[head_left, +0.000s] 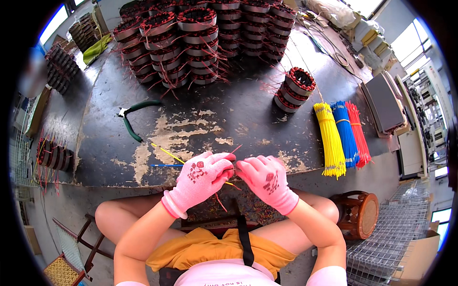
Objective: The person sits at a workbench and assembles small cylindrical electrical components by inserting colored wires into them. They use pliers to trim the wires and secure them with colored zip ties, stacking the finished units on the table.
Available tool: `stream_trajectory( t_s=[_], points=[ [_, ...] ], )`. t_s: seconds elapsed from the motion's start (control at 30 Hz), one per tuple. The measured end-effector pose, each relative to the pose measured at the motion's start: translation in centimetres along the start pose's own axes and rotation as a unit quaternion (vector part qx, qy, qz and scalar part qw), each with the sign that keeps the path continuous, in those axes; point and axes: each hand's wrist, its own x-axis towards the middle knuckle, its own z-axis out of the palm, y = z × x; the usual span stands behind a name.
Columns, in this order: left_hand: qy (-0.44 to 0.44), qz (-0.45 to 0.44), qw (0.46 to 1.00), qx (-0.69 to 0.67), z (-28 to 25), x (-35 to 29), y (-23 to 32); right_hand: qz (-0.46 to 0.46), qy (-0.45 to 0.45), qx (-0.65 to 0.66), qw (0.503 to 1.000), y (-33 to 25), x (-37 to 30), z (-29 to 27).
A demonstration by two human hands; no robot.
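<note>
Both hands wear pink gloves with dark printed patches and meet at the table's near edge. My left hand (pixel 202 175) is closed around thin wires. A yellow wire (pixel 168 153) and a blue wire (pixel 166 165) stick out on its left side; red wire (pixel 220 202) hangs below it. Fingertips of my right hand (pixel 268 180) are pinched together against the left fingertips. What they grip is hidden, though a short reddish wire end (pixel 237 148) pokes up between the hands. Green-handled cutters (pixel 129 119) lie spread on the table, beyond the left hand.
Tall stacks of wire-wound motor stators (pixel 198 38) fill the table's back. A smaller stator stack (pixel 296 89) stands right of centre, near yellow (pixel 329 140), blue (pixel 345 136) and red wire bundles (pixel 359 136). More stators (pixel 55 155) sit at left. A wooden stool (pixel 355 214) is at right.
</note>
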Motion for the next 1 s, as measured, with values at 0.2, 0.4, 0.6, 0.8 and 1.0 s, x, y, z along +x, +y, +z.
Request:
stream_trajectory(
  t_s=[0.2, 0.4, 0.6, 0.8, 1.0],
  points=[
    [-0.001, 0.001, 1.0, -0.005, -0.1, 0.0, 0.1, 0.413, -0.219, 0.623, 0.627, -0.1, 0.6, -1.7],
    [0.005, 0.0, 1.0, 0.003, 0.0, -0.1, 0.0, -0.012, -0.086, -0.042, 0.995, 0.2, 1.0, -2.5],
    [-0.013, 0.002, 1.0, 0.002, -0.2, 0.2, 0.1, 0.252, -0.183, 0.373, 0.874, 0.3, 1.4, -1.5],
    [-0.005, 0.008, 1.0, -0.003, -0.2, -0.1, -0.2, 0.434, -0.205, 0.509, 0.715, -0.6, 0.7, -1.8],
    [-0.002, -0.008, 1.0, 0.0, 0.0, 0.0, 0.2, 0.011, 0.03, 0.006, 0.999, -0.7, 0.0, -1.2]
  ],
)
